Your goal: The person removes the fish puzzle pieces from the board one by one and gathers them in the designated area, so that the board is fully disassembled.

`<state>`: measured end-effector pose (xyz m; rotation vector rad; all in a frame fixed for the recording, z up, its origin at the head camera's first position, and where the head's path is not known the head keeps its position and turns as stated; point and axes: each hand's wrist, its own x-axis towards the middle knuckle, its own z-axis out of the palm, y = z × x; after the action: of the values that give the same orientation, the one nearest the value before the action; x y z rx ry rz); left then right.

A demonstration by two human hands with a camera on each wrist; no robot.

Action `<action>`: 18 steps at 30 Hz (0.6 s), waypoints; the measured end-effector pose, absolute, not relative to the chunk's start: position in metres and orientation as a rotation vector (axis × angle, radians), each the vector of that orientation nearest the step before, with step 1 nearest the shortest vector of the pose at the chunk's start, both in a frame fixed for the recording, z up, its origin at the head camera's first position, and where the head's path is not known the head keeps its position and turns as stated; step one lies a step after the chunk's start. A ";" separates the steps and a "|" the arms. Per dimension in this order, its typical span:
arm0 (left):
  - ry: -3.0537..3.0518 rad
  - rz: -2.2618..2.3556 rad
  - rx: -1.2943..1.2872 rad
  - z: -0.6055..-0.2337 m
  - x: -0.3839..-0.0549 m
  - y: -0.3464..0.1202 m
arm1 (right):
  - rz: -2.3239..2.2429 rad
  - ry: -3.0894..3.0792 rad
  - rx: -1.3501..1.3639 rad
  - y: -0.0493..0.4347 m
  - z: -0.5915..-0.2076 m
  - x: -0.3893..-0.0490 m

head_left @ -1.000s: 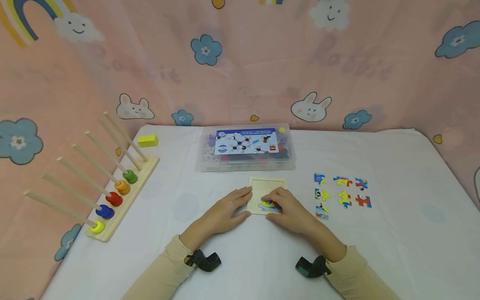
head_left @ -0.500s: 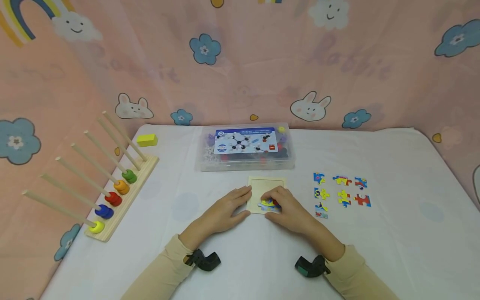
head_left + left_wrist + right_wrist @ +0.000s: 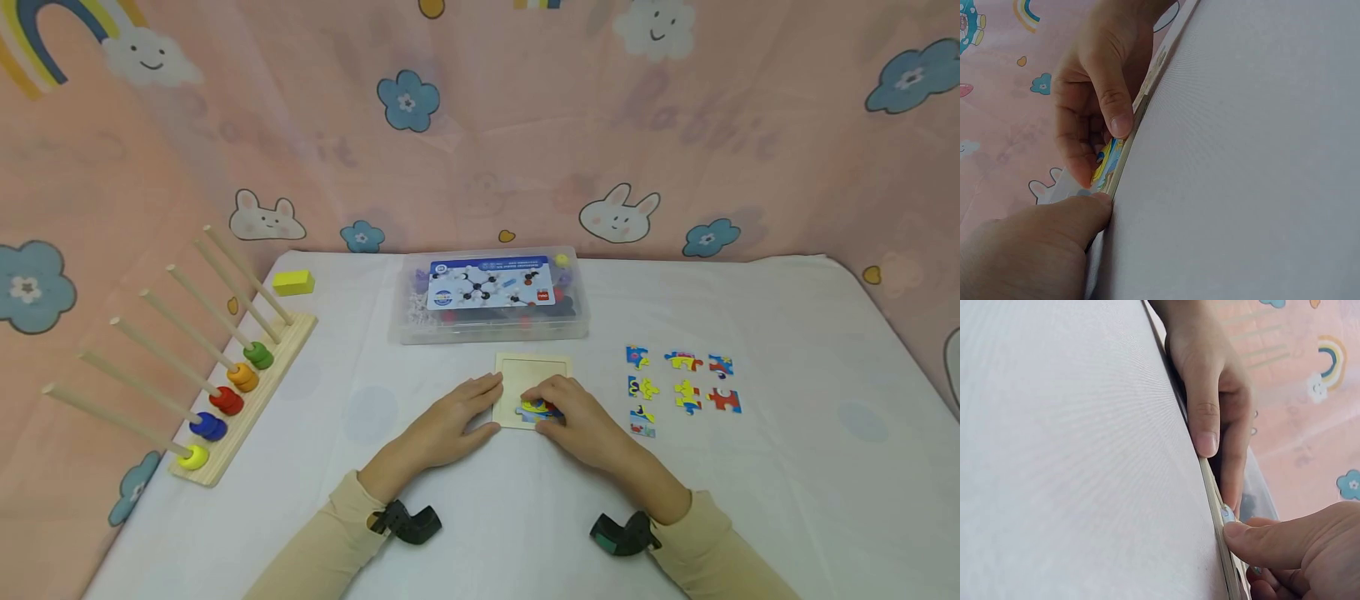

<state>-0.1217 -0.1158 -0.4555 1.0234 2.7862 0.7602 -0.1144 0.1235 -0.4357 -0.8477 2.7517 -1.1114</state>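
Note:
A shallow wooden puzzle tray [image 3: 534, 375] lies on the white cloth, with colourful jigsaw pieces [image 3: 531, 412] in its lower part. My left hand [image 3: 450, 423] rests against the tray's left side, fingers extended and thumb near the bottom corner. Over the lower right of the tray, my right hand [image 3: 581, 421] has curled fingers and holds a puzzle piece [image 3: 1107, 164] between thumb and fingertips. Its thumb touches a piece's edge [image 3: 1227, 514] by the tray's rim in the right wrist view. The hand covers part of the pieces beneath it.
Several loose jigsaw pieces [image 3: 686, 396] lie right of the tray. Behind it stands a clear plastic box [image 3: 491, 325] with a molecule-picture label. A wooden peg rack [image 3: 281, 354] with coloured rings is at left, near a yellow block [image 3: 293, 282].
My right thumb has shifted slightly inward along the tray's lower edge. The left hand, the tray and the loose pieces stay where they were.

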 end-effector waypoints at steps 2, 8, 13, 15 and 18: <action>2.787 0.758 1.027 -0.456 -0.122 -0.116 | -1.105 2.754 -0.838 0.124 -0.435 -0.115; 2.778 0.754 1.017 -0.455 -0.120 -0.116 | -1.065 2.753 -0.799 0.124 -0.433 -0.114; 2.782 0.745 1.025 -0.455 -0.121 -0.115 | -1.026 2.768 -0.800 0.124 -0.432 -0.115; 2.782 0.747 1.029 -0.455 -0.121 -0.115 | -1.020 2.772 -0.800 0.125 -0.432 -0.115; 2.781 0.754 1.029 -0.455 -0.121 -0.115 | -1.013 2.778 -0.801 0.126 -0.432 -0.117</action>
<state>-0.1212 -0.1153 -0.4550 1.0291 2.7814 0.7543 -0.1165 0.1257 -0.4320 -0.8013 2.7776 -1.0125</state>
